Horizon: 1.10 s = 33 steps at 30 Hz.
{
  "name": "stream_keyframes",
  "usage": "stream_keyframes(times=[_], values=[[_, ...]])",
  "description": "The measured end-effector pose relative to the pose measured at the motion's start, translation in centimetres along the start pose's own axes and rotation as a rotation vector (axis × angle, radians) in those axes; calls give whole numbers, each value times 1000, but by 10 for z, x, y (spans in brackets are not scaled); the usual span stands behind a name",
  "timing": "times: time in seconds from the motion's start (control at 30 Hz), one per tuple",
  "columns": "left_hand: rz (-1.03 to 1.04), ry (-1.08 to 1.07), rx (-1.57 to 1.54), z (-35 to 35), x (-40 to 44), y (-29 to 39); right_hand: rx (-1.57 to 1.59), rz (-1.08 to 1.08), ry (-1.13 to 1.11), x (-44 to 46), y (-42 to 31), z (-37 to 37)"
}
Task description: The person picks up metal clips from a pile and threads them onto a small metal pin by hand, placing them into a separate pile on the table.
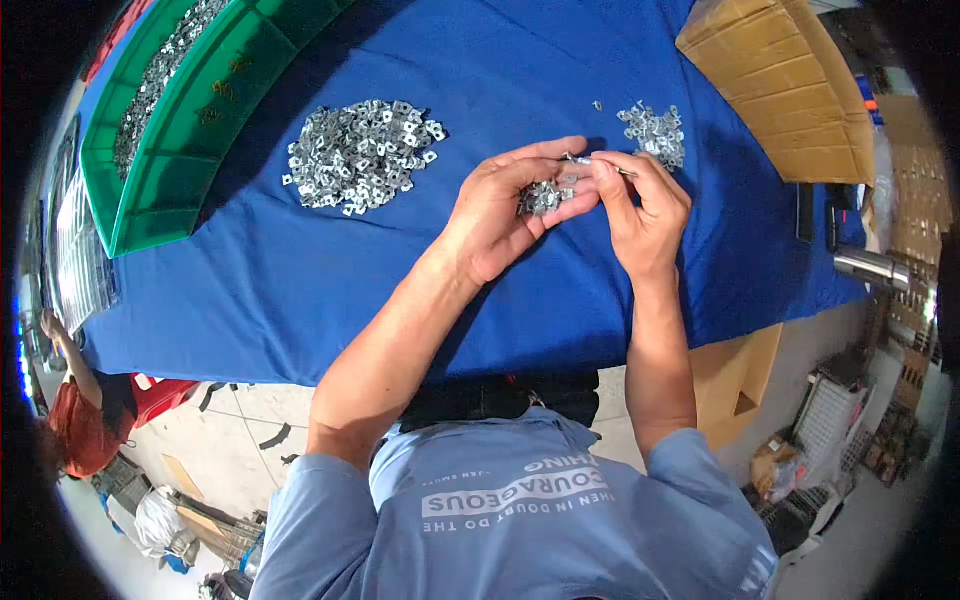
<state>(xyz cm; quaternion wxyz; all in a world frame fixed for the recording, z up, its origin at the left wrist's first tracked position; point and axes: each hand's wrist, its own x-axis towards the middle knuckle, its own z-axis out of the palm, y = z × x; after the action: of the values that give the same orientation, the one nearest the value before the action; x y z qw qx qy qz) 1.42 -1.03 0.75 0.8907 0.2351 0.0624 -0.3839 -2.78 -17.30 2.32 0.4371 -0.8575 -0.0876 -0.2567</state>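
My left hand [500, 207] is turned palm up above the blue cloth, cupping a small heap of metal clips [543, 198]. Its thumb and forefinger reach toward a small metal piece [572, 158] at the fingertips. My right hand [648, 212] is closed in a pinch on a thin, pen-like metal tool [624, 172], whose tip points at that piece. The two hands meet at the fingertips. Behind the right hand lies a smaller pile of metal clips [655, 134], and a bigger clip pile [362, 155] is left of my left hand.
A green bin [215, 140] holding many small metal parts stands at the left of the blue cloth [480, 335]. A cardboard box [785, 85] is at the back right. At far left, another person [85, 425] in a red top is partly visible.
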Motion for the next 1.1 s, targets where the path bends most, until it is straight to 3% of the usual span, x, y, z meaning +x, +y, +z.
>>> stream_keyframes(times=[0.23, 0.33, 0.47, 0.57, 0.63, 0.73, 1.1], values=[[13, 37, 137, 7, -3, -2, 59, 40, -50, -2, 0, 1], [-6, 45, 135, 8, -3, -1, 146, 205, -32, -4, -1, 2], [2, -15, 92, 8, -2, 1, -173, 114, 156, -2, 8, 1], [-16, 10, 46, 5, 0, 2, -287, 239, 169, 2, 12, -8], [-30, 5, -62, 5, 1, 3, -254, 219, 203, 1, 9, -9], [-18, 1, -54, 2, 1, 2, -80, -14, 77, -2, 1, -7], [5, -19, -59, -1, 1, 0, -64, -93, -61, -3, 0, 1]])
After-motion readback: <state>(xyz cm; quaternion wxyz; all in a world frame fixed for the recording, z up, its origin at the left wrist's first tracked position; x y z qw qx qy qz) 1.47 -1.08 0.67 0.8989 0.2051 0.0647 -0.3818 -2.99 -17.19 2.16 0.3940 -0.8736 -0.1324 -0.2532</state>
